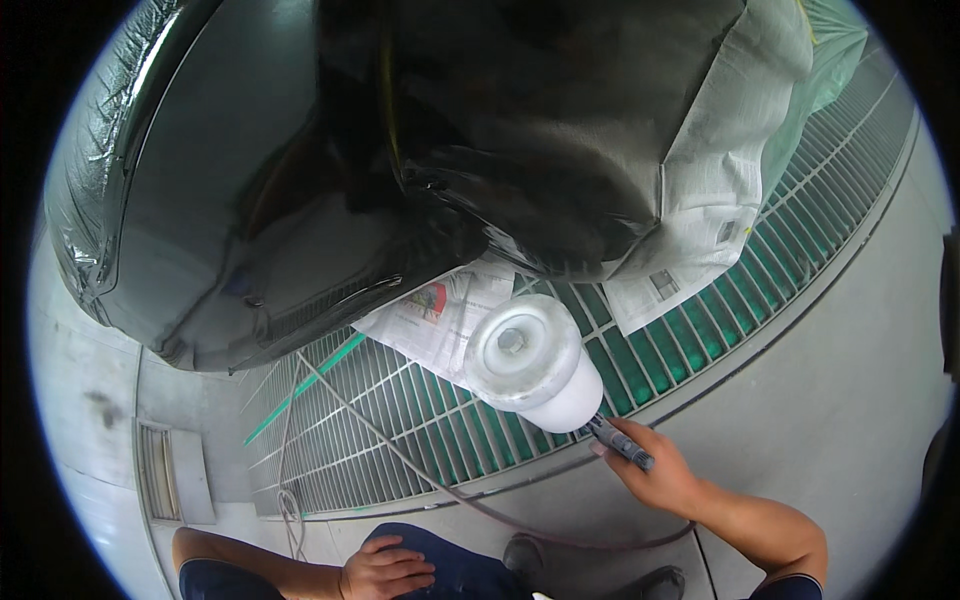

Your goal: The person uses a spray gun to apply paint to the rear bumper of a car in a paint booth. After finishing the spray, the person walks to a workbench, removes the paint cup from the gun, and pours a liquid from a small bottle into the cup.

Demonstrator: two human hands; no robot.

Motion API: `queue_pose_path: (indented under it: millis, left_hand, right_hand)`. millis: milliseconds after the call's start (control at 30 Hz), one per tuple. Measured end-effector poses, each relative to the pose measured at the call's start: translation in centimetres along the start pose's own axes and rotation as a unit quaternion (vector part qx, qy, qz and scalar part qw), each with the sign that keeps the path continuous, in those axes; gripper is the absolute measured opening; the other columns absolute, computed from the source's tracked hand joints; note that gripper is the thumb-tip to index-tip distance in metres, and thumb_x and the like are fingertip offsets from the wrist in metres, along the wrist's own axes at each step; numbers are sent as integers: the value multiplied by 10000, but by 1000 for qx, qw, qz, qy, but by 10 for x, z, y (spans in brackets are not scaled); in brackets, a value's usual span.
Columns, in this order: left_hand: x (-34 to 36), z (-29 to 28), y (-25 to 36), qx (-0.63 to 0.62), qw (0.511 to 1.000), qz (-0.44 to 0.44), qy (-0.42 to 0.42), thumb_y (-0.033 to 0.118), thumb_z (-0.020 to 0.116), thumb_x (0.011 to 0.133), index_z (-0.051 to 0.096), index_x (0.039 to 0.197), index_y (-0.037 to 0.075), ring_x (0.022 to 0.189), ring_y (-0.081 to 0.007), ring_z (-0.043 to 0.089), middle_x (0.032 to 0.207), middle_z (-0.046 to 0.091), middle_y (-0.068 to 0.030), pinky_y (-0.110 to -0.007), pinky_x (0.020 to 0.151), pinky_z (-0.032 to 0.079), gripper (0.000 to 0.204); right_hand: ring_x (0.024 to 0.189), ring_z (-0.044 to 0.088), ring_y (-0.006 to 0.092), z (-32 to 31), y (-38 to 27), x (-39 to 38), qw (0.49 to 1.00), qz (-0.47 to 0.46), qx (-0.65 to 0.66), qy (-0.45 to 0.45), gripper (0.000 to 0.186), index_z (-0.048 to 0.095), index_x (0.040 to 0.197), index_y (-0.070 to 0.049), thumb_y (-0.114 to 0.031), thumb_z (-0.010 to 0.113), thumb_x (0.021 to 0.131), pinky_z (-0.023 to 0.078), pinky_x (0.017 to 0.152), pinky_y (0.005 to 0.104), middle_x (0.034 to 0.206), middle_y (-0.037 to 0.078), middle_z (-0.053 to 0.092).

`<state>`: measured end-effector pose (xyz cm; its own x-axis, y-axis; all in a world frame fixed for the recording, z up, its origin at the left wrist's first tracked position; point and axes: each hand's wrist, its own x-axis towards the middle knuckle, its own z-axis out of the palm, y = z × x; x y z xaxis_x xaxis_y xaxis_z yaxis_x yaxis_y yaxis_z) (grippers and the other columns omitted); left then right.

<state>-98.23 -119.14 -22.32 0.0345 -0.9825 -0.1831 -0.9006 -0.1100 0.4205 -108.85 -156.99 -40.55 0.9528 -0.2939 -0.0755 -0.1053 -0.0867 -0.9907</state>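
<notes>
Spray gun with dark grey handle and white round-lidded cup in right hand, grip closed around handle, near lower edge of glossy black curved car panel, above metal floor grating. Left hand rests on navy-clad thigh, grip open, nothing held. Step looks like spraying low on panel; next move likely calls for steady, even pass, thin brownish hose kept clear.

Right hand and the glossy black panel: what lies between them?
In the head view: the white cup on the held grey tool, with newspaper and floor grating beyond.
</notes>
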Motion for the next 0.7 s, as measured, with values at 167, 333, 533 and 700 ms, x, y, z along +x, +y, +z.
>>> queue_pose_path:
  millis: [167,333,533,700]
  left_hand:
    - [3,2,1,3,1000,-5,0,444,636,841,711,981,66,1056,-331,639,1083,699,-117,-570,1002,426,409]
    - [7,-2,2,-4,1000,-15,-3,432,633,836,713,985,64,1047,-326,641,1081,698,-114,-570,1002,428,405]
    - [-3,0,2,2,1000,-20,-6,434,622,830,715,996,61,1045,-326,640,1083,696,-114,-569,1021,412,419]
    - [-6,3,2,7,1000,-23,3,434,608,836,715,1003,57,1045,-328,640,1082,694,-121,-568,1024,408,426]
  right_hand:
    - [900,668,429,1,2,8,999,30,12,-11,408,586,1223,44,-178,687,896,533,759,440,978,258,674]
    - [908,667,428,3,8,15,999,40,-1,-1,390,588,1225,40,-152,668,894,532,772,435,992,255,676]
    - [915,666,418,10,10,23,999,44,3,-20,368,600,1233,-9,-117,638,883,530,778,439,1007,233,682]
    - [927,667,411,14,11,29,996,75,-12,-43,347,609,1219,-17,-112,630,886,530,783,433,1018,237,682]
